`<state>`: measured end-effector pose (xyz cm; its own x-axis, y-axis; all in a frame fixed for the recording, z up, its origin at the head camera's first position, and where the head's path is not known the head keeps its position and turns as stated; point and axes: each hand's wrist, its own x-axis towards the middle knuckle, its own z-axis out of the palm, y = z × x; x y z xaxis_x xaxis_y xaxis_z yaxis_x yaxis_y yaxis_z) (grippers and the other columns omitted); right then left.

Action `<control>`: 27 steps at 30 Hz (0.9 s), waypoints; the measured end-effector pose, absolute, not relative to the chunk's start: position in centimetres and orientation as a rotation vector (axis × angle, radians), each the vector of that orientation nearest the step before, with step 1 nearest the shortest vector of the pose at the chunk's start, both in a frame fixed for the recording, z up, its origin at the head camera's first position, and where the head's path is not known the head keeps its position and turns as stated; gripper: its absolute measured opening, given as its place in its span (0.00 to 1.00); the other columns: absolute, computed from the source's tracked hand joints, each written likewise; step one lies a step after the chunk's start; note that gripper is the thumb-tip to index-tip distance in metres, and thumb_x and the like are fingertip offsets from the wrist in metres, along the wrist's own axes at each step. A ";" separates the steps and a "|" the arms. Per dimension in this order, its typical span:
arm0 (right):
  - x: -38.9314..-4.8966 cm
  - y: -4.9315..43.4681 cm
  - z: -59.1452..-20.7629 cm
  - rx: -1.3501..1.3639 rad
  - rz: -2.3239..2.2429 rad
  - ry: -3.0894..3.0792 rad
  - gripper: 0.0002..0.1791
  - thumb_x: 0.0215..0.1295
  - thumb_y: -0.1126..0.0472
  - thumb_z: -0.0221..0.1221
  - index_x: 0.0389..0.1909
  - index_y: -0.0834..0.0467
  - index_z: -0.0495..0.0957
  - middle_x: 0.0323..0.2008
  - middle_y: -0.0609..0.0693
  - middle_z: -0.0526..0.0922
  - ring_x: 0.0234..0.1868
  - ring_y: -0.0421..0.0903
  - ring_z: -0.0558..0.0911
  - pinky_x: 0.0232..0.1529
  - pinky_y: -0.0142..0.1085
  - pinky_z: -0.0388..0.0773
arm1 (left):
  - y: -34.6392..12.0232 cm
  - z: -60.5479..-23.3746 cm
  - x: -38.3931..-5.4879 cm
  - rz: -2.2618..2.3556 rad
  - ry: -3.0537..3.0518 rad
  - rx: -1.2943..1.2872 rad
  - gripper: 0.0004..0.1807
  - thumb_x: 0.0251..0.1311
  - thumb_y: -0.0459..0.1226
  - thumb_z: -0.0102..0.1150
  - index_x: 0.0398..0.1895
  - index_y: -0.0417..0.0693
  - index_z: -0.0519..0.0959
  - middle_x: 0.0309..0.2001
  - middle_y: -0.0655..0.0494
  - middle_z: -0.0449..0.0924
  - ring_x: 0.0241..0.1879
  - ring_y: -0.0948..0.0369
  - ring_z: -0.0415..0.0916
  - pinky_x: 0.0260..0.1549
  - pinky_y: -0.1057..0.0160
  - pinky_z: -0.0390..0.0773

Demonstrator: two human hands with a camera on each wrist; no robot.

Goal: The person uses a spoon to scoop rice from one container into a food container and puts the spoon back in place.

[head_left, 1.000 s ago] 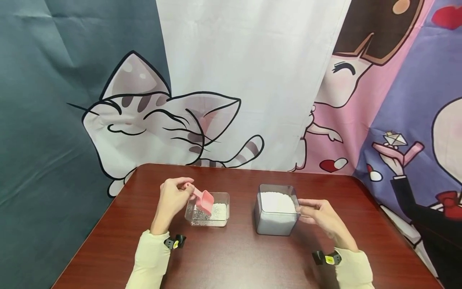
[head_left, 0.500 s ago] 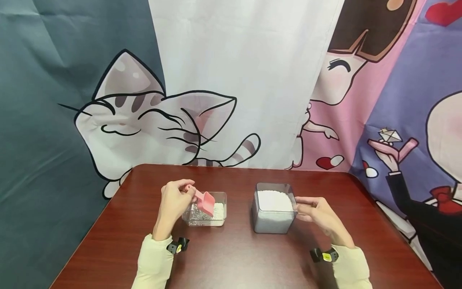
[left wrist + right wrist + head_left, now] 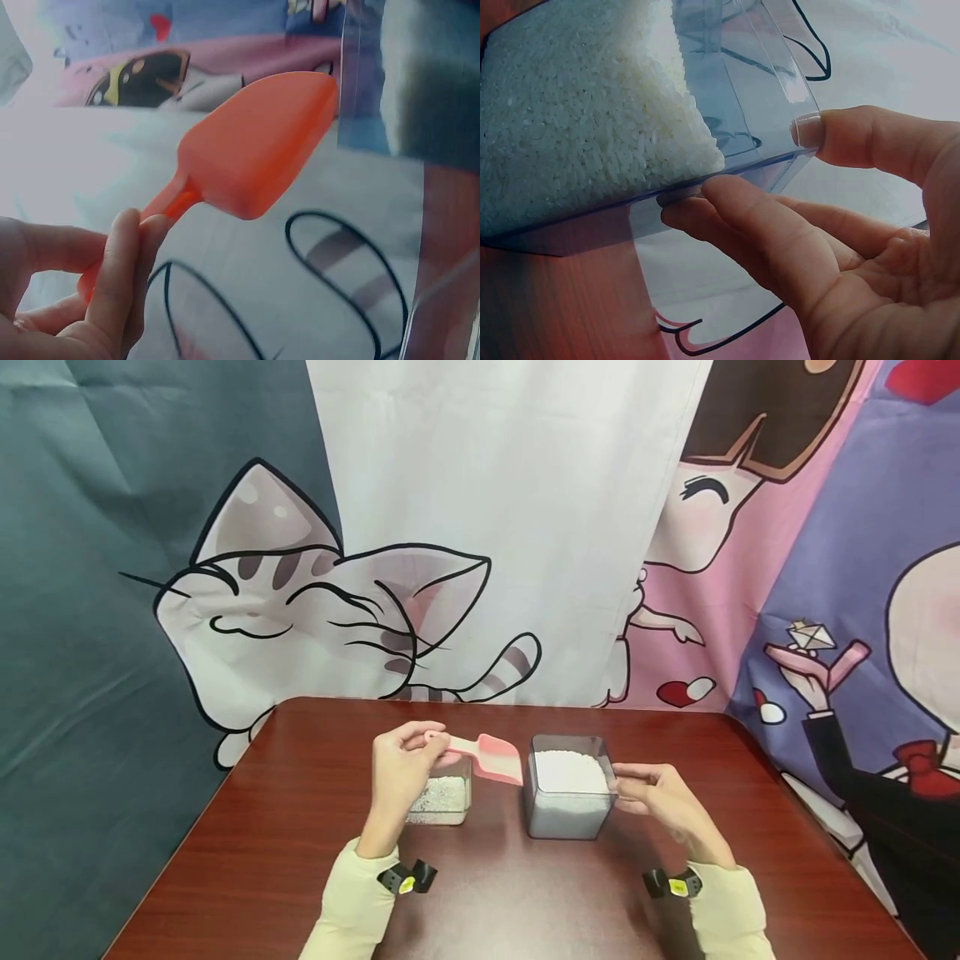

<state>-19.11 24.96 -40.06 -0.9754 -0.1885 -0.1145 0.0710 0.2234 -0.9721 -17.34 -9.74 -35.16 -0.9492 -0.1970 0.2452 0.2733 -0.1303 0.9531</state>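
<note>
In the head view my left hand (image 3: 405,767) pinches the handle of a pink scoop (image 3: 498,758) between thumb and fingers. The scoop is in the air between the two containers, its tip just left of the tall one. Its underside fills the middle of the left wrist view. A tall see-through container of white rice (image 3: 567,814) stands on the table. My right hand (image 3: 663,800) holds that container's right side; in the right wrist view the thumb (image 3: 855,135) and fingers (image 3: 757,217) lie on either side of a corner. White rice (image 3: 585,112) is heaped inside.
A low clear tray (image 3: 450,818) with a layer of pale grains sits at the left, partly behind my left hand. Everything stands on a reddish-brown wooden table (image 3: 480,893). Behind it hangs a cartoon-printed cloth (image 3: 525,527).
My left hand has carried the scoop rightward from over the low tray toward the rice container. The scoop has turned to point right. My right hand stays at the container.
</note>
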 end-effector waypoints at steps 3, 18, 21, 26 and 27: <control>-19.2 25.0 -40.2 -0.125 -1.837 2.273 0.27 0.60 0.65 0.58 0.57 0.74 0.66 0.49 0.67 0.76 0.42 0.47 0.82 0.45 0.44 0.79 | -8.4 -34.8 -17.6 -2.180 -1.807 -0.117 0.08 0.50 0.23 0.59 0.35 0.27 0.78 0.31 0.31 0.79 0.22 0.53 0.82 0.26 0.59 0.84; -19.1 25.0 -40.1 -0.094 -1.810 2.294 0.28 0.59 0.59 0.60 0.57 0.70 0.68 0.55 0.67 0.72 0.45 0.51 0.81 0.46 0.44 0.79 | -2.1 -33.7 -19.8 -1.517 -2.108 -0.221 0.09 0.48 0.31 0.59 0.34 0.38 0.84 0.20 0.53 0.83 0.18 0.67 0.80 0.26 0.71 0.81; -19.0 25.0 -40.0 -0.116 -1.803 2.303 0.28 0.59 0.59 0.60 0.57 0.70 0.68 0.55 0.68 0.71 0.46 0.53 0.81 0.46 0.44 0.80 | -1.3 -33.8 -20.2 -1.390 -2.163 -0.241 0.10 0.47 0.31 0.58 0.33 0.38 0.84 0.19 0.55 0.82 0.20 0.66 0.80 0.27 0.70 0.80; -19.1 25.1 -40.0 -0.116 -1.806 2.307 0.28 0.59 0.59 0.60 0.57 0.71 0.68 0.55 0.68 0.72 0.45 0.52 0.81 0.45 0.44 0.80 | -0.2 -34.2 -21.0 -1.334 -2.225 -0.266 0.09 0.45 0.31 0.58 0.31 0.40 0.84 0.16 0.58 0.81 0.21 0.65 0.80 0.22 0.71 0.76; -19.1 25.2 -40.1 -0.118 -1.805 2.307 0.28 0.59 0.59 0.60 0.57 0.71 0.68 0.55 0.68 0.72 0.45 0.52 0.81 0.45 0.44 0.80 | 0.0 -34.4 -21.1 -1.332 -2.236 -0.270 0.09 0.45 0.31 0.58 0.30 0.40 0.85 0.16 0.58 0.80 0.21 0.66 0.79 0.22 0.72 0.75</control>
